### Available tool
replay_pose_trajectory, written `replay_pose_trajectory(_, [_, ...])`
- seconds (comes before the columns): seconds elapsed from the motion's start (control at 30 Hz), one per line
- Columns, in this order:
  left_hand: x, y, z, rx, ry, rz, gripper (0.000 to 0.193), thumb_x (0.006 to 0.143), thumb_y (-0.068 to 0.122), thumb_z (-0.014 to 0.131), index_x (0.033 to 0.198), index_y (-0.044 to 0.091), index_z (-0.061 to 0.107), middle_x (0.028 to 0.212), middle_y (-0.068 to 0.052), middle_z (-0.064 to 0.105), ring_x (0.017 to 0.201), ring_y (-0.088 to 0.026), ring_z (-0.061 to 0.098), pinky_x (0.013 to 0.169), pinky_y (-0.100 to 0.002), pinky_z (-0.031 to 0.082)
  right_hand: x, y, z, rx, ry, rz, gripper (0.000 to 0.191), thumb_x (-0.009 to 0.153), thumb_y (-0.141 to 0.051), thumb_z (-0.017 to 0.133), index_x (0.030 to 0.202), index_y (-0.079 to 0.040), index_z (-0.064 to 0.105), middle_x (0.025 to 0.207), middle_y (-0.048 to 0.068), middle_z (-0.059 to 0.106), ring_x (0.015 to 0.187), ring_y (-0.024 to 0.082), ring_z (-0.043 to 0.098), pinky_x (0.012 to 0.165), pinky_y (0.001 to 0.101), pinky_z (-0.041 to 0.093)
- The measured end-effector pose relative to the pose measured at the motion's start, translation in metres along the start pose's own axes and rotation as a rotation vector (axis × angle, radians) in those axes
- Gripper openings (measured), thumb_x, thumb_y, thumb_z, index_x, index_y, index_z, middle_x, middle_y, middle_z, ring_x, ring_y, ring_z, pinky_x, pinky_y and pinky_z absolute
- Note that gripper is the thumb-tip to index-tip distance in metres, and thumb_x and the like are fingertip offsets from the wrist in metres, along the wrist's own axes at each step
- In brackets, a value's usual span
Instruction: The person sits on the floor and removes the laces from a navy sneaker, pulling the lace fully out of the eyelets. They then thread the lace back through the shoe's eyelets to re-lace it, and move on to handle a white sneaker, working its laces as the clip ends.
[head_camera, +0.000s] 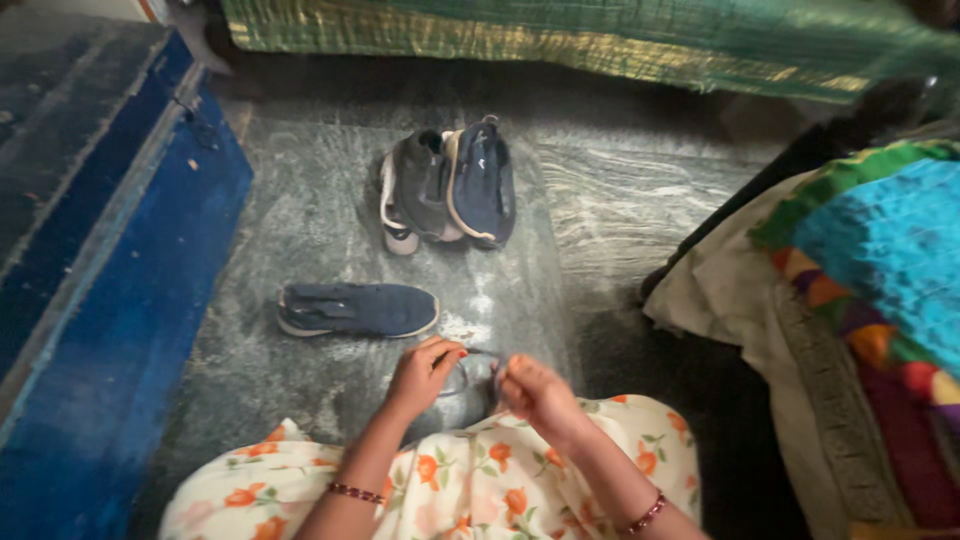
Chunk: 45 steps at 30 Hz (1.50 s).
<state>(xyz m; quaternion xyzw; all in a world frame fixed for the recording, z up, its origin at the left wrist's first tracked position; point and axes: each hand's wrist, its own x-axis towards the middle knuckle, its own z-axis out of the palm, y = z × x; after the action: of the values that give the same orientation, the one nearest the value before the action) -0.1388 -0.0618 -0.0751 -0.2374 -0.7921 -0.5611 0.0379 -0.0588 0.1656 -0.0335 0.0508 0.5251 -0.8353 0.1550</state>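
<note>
Dark shoe (470, 385) edge is being pinched by both hands (425, 373) (535, 392), risking slipping toward six o'clock if fingers loosen.

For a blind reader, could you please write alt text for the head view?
Two hands, left hand and right hand, hold a shoe over a floral lap. On the grey floor lie a dark shoe and a pair; a blue trunk stands left.
</note>
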Motion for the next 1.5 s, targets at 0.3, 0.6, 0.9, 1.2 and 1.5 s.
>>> replay_pose_trajectory(0.3, [-0.033, 0.027, 0.034, 0.231, -0.32, 0.071, 0.02, 0.096, 0.027, 0.064, 0.101, 0.01, 0.073, 0.098, -0.011, 0.072, 0.088, -0.036, 0.069, 0.074, -0.047, 0.054, 0.019, -0.016, -0.017, -0.743, 0.548, -0.472, 0.023, 0.105, -0.025, 0.052, 0.108, -0.007, 0.067, 0.097, 0.015, 0.075, 0.084, 0.017, 0.071, 0.075, 0.032, 0.053])
replay_pose_trajectory(0.6, [-0.015, 0.003, 0.01, 0.151, -0.016, -0.047, 0.017, 0.095, 0.025, 0.064, 0.097, 0.01, 0.072, 0.098, -0.011, 0.072, 0.088, -0.036, 0.07, 0.073, -0.046, 0.055, 0.03, 0.062, -0.037, -0.749, -0.061, 0.002, 0.035, 0.117, -0.032, 0.054, 0.102, -0.001, 0.062, 0.083, 0.011, 0.061, 0.091, 0.02, 0.063, 0.081, 0.0376, 0.056])
replay_pose_trajectory(0.9, [-0.023, -0.007, 0.04, 0.234, -0.333, -0.02, 0.021, 0.097, 0.027, 0.061, 0.104, 0.011, 0.072, 0.104, -0.012, 0.072, 0.094, -0.038, 0.068, 0.079, -0.048, 0.054, 0.049, 0.035, -0.058, -0.138, 0.279, -0.215, 0.03, 0.101, -0.03, 0.05, 0.106, -0.007, 0.068, 0.107, 0.005, 0.076, 0.1, 0.014, 0.069, 0.088, 0.0332, 0.052])
replay_pose_trajectory(1.2, [-0.005, -0.003, 0.016, 0.236, -0.175, -0.118, 0.021, 0.093, 0.029, 0.067, 0.093, 0.009, 0.07, 0.095, -0.012, 0.07, 0.087, -0.037, 0.068, 0.071, -0.047, 0.054, 0.048, 0.05, -0.034, -0.84, 0.042, 0.112, 0.032, 0.106, -0.039, 0.055, 0.103, -0.008, 0.063, 0.073, 0.001, 0.058, 0.062, 0.012, 0.052, 0.054, 0.0292, 0.044])
replay_pose_trajectory(1.5, [-0.005, -0.021, 0.041, 0.163, -0.267, -0.248, 0.023, 0.1, 0.031, 0.061, 0.101, 0.009, 0.066, 0.088, -0.018, 0.071, 0.08, -0.039, 0.068, 0.069, -0.05, 0.053, 0.047, 0.037, -0.044, 0.399, 0.071, 0.2, 0.029, 0.101, -0.035, 0.058, 0.098, -0.007, 0.062, 0.084, 0.003, 0.067, 0.07, 0.013, 0.061, 0.065, 0.0254, 0.05])
